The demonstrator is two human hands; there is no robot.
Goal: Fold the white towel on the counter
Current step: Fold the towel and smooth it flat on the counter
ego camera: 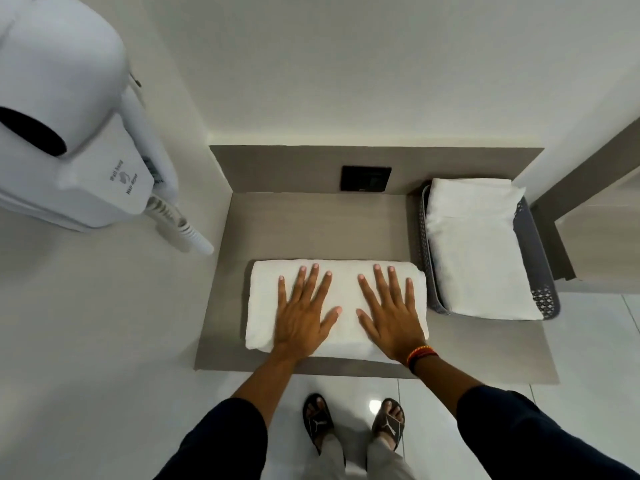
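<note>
Towel [337,308]: white, folded into a thick rectangle, lying on the grey counter [311,223] near its front edge, under both palms.
Left hand [304,313]: pressed flat on towel's left half, fingers spread wide, gripping nothing.
Right hand [393,315]: flat on right half, fingers splayed, holding nothing; bands at wrist.
Basket [540,271]: just right of right hand, beside towel, holding another folded white towel [478,251].
Wall socket [366,178]: beyond fingertips.

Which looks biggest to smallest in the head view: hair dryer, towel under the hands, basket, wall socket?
1. Hair dryer, though nearness to the camera inflates it.
2. Towel and basket: too alike to rank.
3. Wall socket.
</note>
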